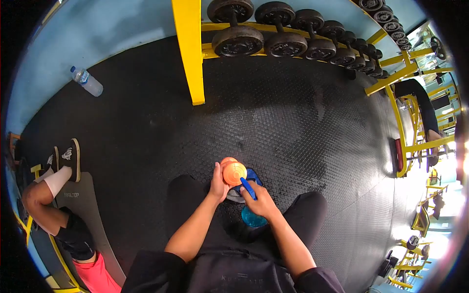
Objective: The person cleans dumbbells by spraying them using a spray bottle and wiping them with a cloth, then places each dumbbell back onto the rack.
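An orange dumbbell-shaped object (235, 173) is held up between my legs, its round end facing me. My left hand (218, 183) wraps round its left side. In my right hand (260, 200) is a blue tool (248, 188), perhaps a brush or marker, whose tip touches or nearly touches the orange end. Below my hands lies a blue and grey item (252, 176), partly hidden. A translucent teal container (253, 217) shows under my right wrist.
A yellow post (189, 53) and a rack of black dumbbells (238, 41) stand ahead. A water bottle (87, 81) is by the wall. At left a person (63, 210) lies on a grey mat (95, 210). Another person (420, 102) is among yellow equipment at right.
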`<state>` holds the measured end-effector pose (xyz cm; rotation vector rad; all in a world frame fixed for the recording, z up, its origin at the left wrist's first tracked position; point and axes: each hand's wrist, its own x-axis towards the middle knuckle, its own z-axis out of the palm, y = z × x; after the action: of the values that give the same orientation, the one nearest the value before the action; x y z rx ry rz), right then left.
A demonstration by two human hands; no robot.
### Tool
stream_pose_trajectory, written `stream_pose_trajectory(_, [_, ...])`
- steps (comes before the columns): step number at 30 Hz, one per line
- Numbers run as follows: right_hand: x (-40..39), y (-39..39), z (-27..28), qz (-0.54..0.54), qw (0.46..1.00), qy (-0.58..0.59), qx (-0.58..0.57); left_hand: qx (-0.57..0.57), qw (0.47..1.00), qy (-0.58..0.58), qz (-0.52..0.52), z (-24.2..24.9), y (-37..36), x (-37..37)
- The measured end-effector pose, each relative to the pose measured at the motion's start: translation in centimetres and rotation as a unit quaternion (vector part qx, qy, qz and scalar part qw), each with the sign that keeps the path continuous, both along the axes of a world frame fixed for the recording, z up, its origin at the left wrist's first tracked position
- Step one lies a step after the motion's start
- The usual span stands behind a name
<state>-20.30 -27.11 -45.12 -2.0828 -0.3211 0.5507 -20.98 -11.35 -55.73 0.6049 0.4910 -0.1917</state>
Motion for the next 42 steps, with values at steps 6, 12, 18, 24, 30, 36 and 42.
stream_pose_trajectory(6, [-0.2, 0.7, -0.3, -0.037, 0.999, 0.014, -0.021, 0.005, 1.000, 0.030, 0.003, -0.3, 0.2, 0.0])
stream_pose_trajectory(12, [-1.1, -0.6, -1.1, 0.010, 0.999, -0.004, -0.042, -0.003, 1.000, 0.016, 0.004, -0.2, 0.1, 0.2])
stream_pose_trajectory(18, [0.9, -4.3, -4.8, -0.090, 0.988, -0.123, -0.021, -0.014, 1.000, 0.010, 0.011, -0.3, 0.2, 0.4])
stream_pose_trajectory(24, [3.3, -7.2, -11.9, -0.328, 0.904, -0.239, -0.137, -0.008, 1.000, 0.020, -0.007, -0.7, 0.2, 0.5])
stream_pose_trajectory(30, [3.1, -9.1, -15.7, -0.388, 0.895, -0.181, -0.124, -0.008, 0.999, 0.029, -0.010, -1.6, 0.3, -0.1])
stream_pose_trajectory(36, [1.4, -7.6, -16.0, -0.431, 0.854, -0.210, -0.200, 0.005, 0.998, 0.058, -0.003, -0.9, -0.1, 0.5])
stream_pose_trajectory(42, [-3.7, -2.8, -18.6, -0.341, 0.897, 0.062, -0.275, -0.012, 0.998, 0.058, -0.001, -0.9, 0.1, 0.5])
